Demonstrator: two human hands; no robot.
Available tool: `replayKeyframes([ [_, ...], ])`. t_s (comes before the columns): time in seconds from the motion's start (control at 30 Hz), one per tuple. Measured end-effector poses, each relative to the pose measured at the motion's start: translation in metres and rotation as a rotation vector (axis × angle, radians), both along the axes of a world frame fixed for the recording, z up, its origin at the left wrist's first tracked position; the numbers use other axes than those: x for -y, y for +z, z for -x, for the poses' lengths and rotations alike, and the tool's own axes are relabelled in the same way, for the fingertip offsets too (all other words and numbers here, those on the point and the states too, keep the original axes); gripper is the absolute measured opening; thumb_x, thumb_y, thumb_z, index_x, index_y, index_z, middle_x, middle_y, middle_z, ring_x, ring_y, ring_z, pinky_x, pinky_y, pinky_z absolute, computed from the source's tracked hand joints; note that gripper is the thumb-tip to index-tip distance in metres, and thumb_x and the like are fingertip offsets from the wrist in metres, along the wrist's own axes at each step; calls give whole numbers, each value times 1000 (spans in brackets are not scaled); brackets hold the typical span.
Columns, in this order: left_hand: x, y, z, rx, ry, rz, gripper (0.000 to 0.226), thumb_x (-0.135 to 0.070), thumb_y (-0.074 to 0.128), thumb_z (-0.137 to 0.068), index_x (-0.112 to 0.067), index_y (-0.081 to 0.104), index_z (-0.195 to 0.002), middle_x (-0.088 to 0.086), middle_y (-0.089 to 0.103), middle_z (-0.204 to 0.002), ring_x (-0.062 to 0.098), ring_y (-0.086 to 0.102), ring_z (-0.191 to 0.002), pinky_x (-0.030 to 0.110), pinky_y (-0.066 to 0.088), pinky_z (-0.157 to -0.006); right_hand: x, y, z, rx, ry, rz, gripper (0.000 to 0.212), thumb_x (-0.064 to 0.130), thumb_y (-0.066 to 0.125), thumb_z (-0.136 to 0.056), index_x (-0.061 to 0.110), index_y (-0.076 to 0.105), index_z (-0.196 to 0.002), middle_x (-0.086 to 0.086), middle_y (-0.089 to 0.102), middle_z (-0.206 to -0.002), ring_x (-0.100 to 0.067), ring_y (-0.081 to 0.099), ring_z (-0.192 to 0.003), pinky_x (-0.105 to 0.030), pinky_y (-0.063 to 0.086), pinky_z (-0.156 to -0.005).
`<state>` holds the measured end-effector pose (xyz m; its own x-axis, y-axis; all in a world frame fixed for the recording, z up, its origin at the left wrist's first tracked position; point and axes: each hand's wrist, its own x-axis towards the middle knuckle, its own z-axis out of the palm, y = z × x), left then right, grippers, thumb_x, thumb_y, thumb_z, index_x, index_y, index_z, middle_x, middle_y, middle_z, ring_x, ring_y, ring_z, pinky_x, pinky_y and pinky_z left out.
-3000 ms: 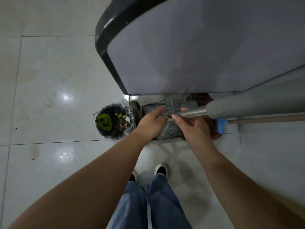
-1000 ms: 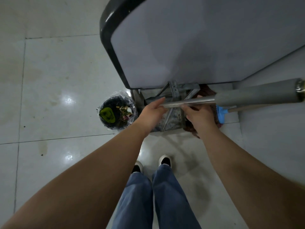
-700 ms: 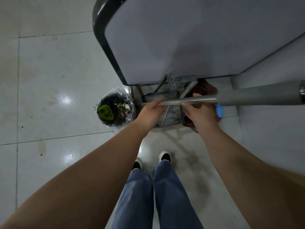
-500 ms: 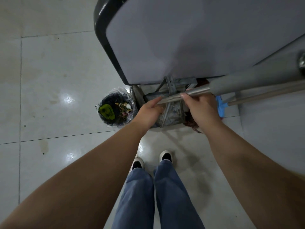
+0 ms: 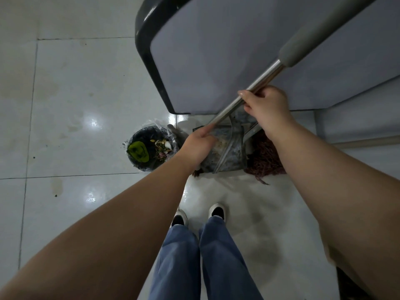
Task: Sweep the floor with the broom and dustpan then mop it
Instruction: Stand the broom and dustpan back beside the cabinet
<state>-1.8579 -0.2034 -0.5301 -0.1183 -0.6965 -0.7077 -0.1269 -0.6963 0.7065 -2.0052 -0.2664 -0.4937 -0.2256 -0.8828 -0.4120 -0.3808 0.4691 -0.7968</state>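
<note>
Both hands' fingers curl round the metal handle (image 5: 249, 93): right hand (image 5: 267, 109) farther, left hand (image 5: 198, 146) nearer, above the dustpan (image 5: 229, 152).

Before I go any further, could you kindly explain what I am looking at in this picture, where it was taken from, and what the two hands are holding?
There is no machine here: a person is wearing a wide-angle camera on the head, so the picture looks down past both bare arms to the tiled floor and the person's own shoes. The right hand grips a shiny metal pole, which has a grey sleeve further up. The left hand holds the same pole lower down. Under the hands a metal dustpan stands on the floor, with a dark red string mop head beside it. To the left stands a small bin lined with a bag and holding rubbish. The large pale panel with a black rim seems to be furniture overhead.
</note>
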Motion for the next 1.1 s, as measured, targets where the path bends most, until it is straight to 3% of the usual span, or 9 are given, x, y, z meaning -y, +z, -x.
replayKeyframes([
  [0.2, 10, -4, 4, 10, 12, -19, 48, -13, 46, -93, -25, 41, -139, -7, 56, -89, 7, 47, -70, 18, 40, -63, -10, -17, 1, -10, -42, -13, 21, 33, 70, -80, 24, 57, -66, 13, 56, -64, -13, 59, -74, -37, 51, -83],
  [0.3, 11, -4, 6, 9, 13, -18, 48, -14, 47, -93, -25, 41, -139, -14, 55, -94, 2, 49, -71, 15, 43, -68, -19, -19, -3, 18, -63, -31, 19, 32, 69, -80, 25, 59, -66, 12, 58, -66, -17, 64, -83, -39, 53, -88],
  [0.47, 13, -3, 7, 13, -9, -13, 50, -14, 47, -93, -26, 39, -140, -15, 51, -88, 1, 47, -69, 16, 42, -66, -26, -21, -6, 10, -39, -33, 17, 30, 68, -83, 15, 64, -76, 12, 55, -62, -10, 57, -72, -31, 49, -80],
  [0.53, 12, -1, 8, 14, -23, -11, 49, -14, 46, -93, -27, 39, -140, -14, 53, -90, 2, 48, -71, 17, 43, -68, -30, -22, -5, 1, -37, -36, 21, 30, 67, -84, 10, 68, -91, 13, 56, -65, -8, 58, -72, -22, 49, -76],
  [0.63, 9, 2, 10, 8, -25, -14, 48, -14, 45, -93, -27, 42, -139, -9, 56, -89, 6, 48, -75, 20, 42, -70, -37, -21, -4, -9, -9, -47, 13, 29, 66, -84, 17, 65, -88, 16, 55, -63, 3, 53, -60, -5, 42, -59],
  [0.73, 7, 6, 9, -3, -15, -3, 46, -15, 46, -94, -25, 42, -139, -10, 56, -88, 4, 49, -74, 18, 42, -69, -43, -19, -6, 7, -18, -62, 19, 29, 66, -84, 13, 69, -95, 14, 57, -65, 1, 55, -63, -17, 48, -69],
  [0.9, 2, 13, 8, 0, -18, 12, 46, -15, 46, -95, -23, 41, -139, -12, 53, -83, 0, 46, -67, 14, 42, -62, -52, -16, -9, 33, -27, -93, 27, 33, 66, -83, 13, 70, -101, 0, 69, -88, -17, 66, -92, -38, 52, -91],
  [0.97, 0, 15, 7, -2, -19, 22, 46, -15, 46, -95, -23, 41, -139, -10, 55, -89, 1, 48, -72, 18, 43, -69, -57, -16, -8, 38, -25, -101, 29, 34, 66, -83, 13, 69, -103, -3, 70, -96, -19, 65, -96, -41, 51, -92],
  [1.1, -5, 20, 6, -5, -13, 29, 44, -17, 47, -95, -21, 42, -139, -2, 52, -117, 9, 50, -105, 25, 40, -96, -66, -14, -10, 13, -15, -109, 23, 34, 66, -83, 17, 69, -99, -1, 69, -92, -21, 66, -96, -42, 51, -92],
])
